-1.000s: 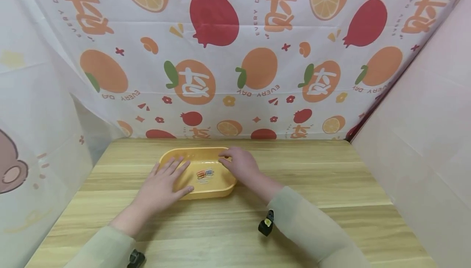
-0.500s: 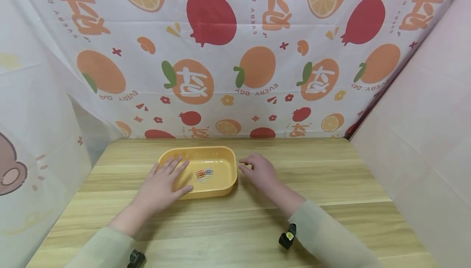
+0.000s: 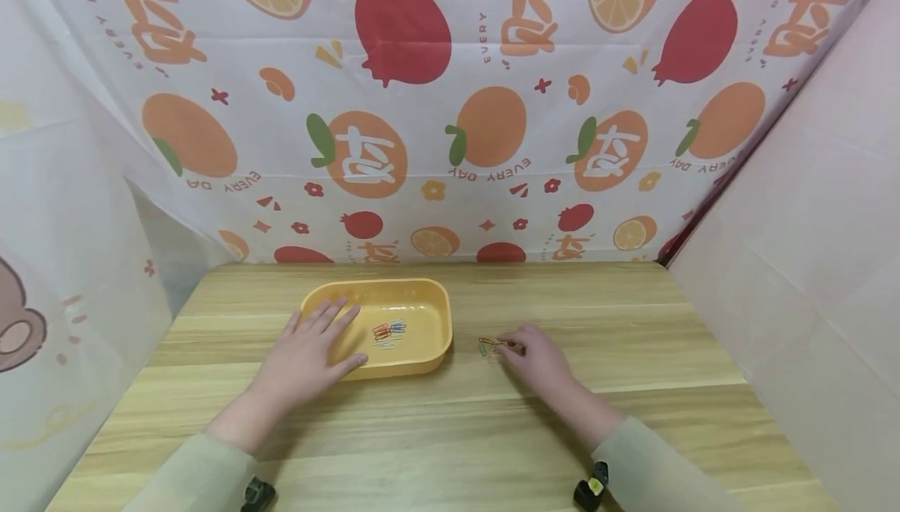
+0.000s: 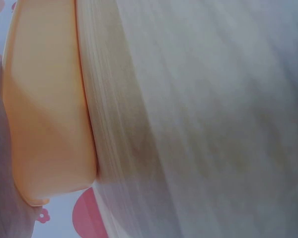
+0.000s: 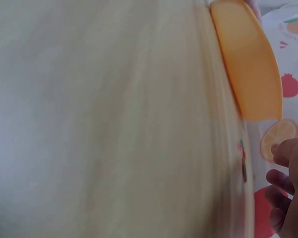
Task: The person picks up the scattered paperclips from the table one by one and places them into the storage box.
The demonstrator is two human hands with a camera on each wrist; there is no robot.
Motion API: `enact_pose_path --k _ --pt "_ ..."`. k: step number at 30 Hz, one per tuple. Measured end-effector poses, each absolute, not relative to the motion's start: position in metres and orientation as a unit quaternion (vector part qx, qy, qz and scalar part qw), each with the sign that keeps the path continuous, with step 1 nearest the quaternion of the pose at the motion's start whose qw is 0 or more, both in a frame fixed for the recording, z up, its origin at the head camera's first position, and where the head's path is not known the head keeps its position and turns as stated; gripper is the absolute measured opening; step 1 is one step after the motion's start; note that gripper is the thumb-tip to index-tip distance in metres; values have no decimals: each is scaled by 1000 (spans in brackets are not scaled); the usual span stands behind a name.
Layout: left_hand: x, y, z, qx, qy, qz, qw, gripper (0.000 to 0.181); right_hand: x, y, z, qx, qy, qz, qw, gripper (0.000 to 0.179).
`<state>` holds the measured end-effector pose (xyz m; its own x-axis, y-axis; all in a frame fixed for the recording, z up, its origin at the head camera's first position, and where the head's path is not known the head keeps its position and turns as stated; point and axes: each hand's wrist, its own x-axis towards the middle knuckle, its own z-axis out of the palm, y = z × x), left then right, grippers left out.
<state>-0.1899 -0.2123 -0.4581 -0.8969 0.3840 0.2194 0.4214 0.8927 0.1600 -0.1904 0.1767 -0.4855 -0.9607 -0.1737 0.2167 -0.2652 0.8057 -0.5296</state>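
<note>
Beside the right end of the yellow tray [image 3: 408, 370], low over the counter [image 3: 422, 442], we have our right hand [image 3: 541, 357] with thumb and fingers bent toward a few loose clips [image 3: 483, 349], one green and others reddish or golden. The fingertips are at these clips or just beside them; whether one is pinched we cannot tell, and from the right wrist we see bent fingers with no clip plainly between them.

Across the tray, our left hand [image 3: 302, 359] lies relaxed and spread over the left end, thumb at the near rim, gripping nothing; we take it to be steadying the tray. Inside, toward the middle of the floor, we see orange clips [image 3: 382, 332] just beside blue clips [image 3: 398, 328], with pale clips [image 3: 384, 345] on the near side of them.

We judge the step in hand to be placing or picking a clip at the little group outside the tray; which of the two, we cannot settle. Either way, the next move calls for fine fingertip work: part thumb and finger cleanly, or pinch a single wire, without dragging its neighbours. Our left hand need only keep light contact so the tray does not slide.
</note>
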Motion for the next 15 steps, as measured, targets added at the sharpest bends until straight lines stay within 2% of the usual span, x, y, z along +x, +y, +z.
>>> enact_pose_path --k 15 --pt "-190 -212 -459 -206 -969 -101 87 84 -185 195 -494 107 -954 271 68 15"
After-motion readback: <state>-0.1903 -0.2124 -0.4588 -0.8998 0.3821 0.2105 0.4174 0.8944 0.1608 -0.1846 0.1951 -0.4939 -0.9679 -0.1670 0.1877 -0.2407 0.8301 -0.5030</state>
